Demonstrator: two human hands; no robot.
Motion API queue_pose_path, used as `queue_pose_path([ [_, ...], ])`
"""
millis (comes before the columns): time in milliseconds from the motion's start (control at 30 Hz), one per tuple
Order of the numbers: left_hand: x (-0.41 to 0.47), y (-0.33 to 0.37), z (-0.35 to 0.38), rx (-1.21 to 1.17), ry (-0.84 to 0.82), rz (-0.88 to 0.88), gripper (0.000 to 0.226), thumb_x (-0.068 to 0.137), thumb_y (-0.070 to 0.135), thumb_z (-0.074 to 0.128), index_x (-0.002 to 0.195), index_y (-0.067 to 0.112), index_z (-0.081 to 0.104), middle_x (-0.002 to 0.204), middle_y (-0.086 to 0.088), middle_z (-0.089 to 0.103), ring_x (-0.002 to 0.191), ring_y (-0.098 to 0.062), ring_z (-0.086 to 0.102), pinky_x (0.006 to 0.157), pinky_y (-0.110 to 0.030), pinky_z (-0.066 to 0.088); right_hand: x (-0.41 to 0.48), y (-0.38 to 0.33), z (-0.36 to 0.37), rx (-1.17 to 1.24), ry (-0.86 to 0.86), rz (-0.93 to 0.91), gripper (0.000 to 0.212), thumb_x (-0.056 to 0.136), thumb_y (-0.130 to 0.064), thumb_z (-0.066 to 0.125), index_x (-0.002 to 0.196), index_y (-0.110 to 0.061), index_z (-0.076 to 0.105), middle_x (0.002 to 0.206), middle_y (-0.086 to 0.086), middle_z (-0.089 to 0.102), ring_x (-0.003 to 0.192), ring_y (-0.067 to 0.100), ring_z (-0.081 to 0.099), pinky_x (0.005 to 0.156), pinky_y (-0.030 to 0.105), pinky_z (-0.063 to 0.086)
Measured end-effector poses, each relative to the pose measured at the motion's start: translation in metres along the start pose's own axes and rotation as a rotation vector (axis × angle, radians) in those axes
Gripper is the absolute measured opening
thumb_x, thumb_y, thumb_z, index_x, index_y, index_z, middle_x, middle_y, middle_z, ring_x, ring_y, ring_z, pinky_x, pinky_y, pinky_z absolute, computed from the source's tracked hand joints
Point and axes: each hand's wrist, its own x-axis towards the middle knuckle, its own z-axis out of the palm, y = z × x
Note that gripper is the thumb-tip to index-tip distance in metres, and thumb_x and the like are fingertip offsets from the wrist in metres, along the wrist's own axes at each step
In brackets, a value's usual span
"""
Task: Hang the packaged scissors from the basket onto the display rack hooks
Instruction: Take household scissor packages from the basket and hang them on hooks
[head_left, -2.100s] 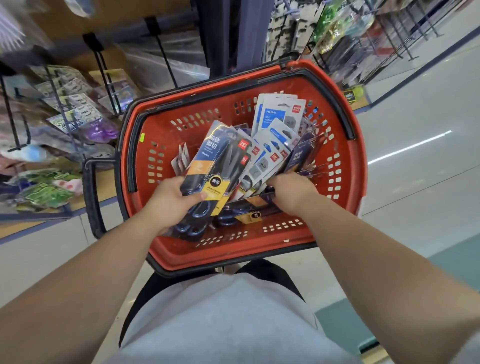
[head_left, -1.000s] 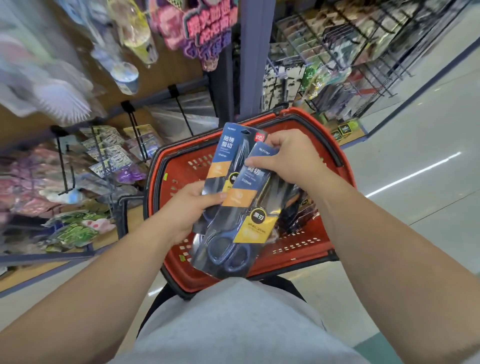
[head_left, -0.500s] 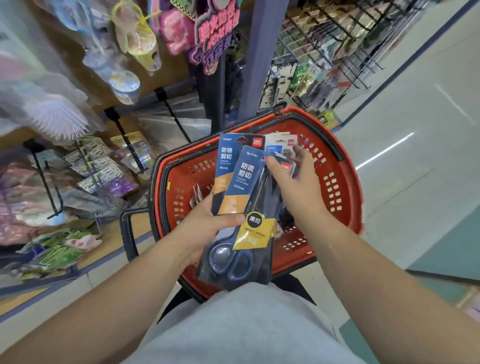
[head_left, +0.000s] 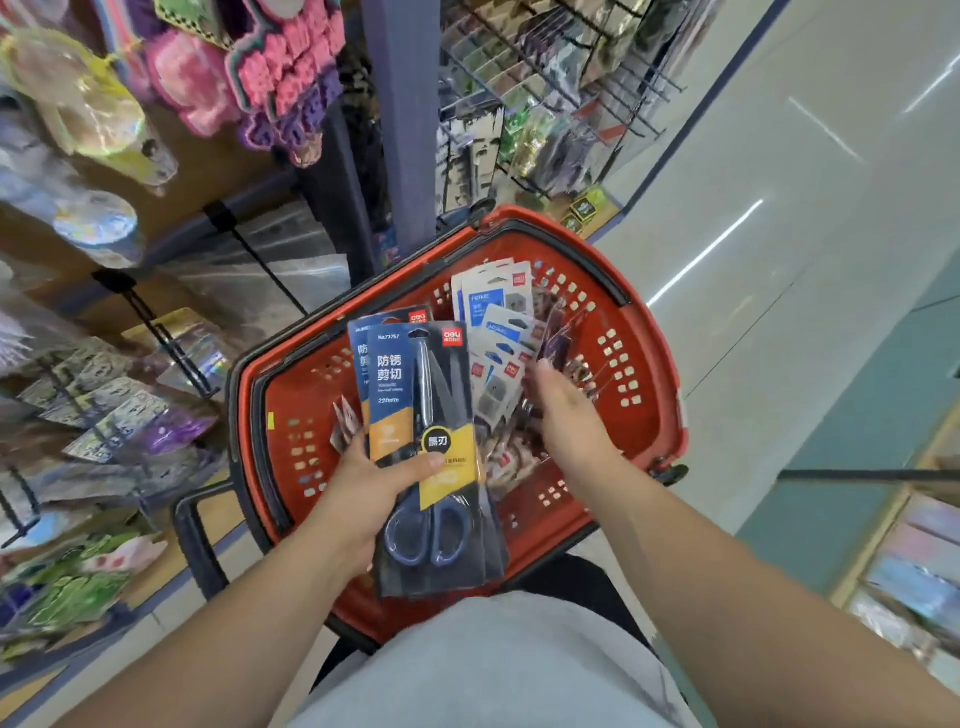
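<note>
A red plastic basket sits in front of me, holding several packaged items. My left hand grips two stacked scissors packages, dark with blue and orange labels, upright above the basket's near side. My right hand hovers over the basket with relaxed fingers and holds nothing, its fingertips close to the white and blue packages inside. Black display hooks jut out from the rack on the left.
The left rack carries bagged party goods and cups. A blue upright post stands behind the basket, with a wire rack of packets to its right. Open shop floor lies to the right.
Both scissors packages came up out of the basket and are now stacked in my left hand. My right hand let go of its package and moved back over the basket.
</note>
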Motion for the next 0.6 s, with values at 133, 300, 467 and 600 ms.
queue_pose_path([
  [133,0.027,0.009,0.004,0.101,0.093,0.042,0.053,0.077,-0.015,0.081,0.108,0.025,0.062,0.093,0.004,0.080,0.071,-0.003,0.076,0.057,-0.017,0.058,0.062,-0.005,-0.043,-0.185,0.274,-0.144,0.052,0.106,-0.021,0.054,0.157,-0.023,0.042,0.158,0.003,0.048,0.144,0.022,0.045,0.123,0.045,0.036],
  [300,0.048,0.018,0.017,0.245,0.091,0.046,0.057,0.073,-0.010,0.087,0.108,0.028,0.063,0.091,0.009,0.081,0.084,-0.011,0.078,0.076,-0.034,0.062,0.102,0.001,-0.063,-0.645,0.142,-0.318,0.084,0.097,-0.005,0.064,0.164,-0.036,0.025,0.166,0.007,0.036,0.148,0.030,0.041,0.120,0.037,0.033],
  [467,0.057,0.017,0.023,0.312,0.087,0.040,0.059,0.073,-0.007,0.089,0.110,0.031,0.065,0.101,0.006,0.081,0.096,-0.018,0.078,0.084,-0.039,0.060,0.115,0.001,-0.069,-0.691,0.066,-0.400,0.098,0.089,-0.013,0.081,0.162,-0.046,0.024,0.170,-0.004,0.028,0.152,0.023,0.035,0.117,0.028,0.030],
  [600,0.060,0.013,0.020,0.309,0.106,0.023,0.059,0.073,-0.006,0.089,0.112,0.030,0.064,0.105,0.002,0.081,0.101,-0.024,0.077,0.087,-0.043,0.061,0.120,-0.002,-0.063,-0.723,0.129,-0.444,0.088,0.082,-0.017,0.087,0.153,-0.038,0.041,0.165,-0.005,0.035,0.142,0.028,0.048,0.111,0.037,0.043],
])
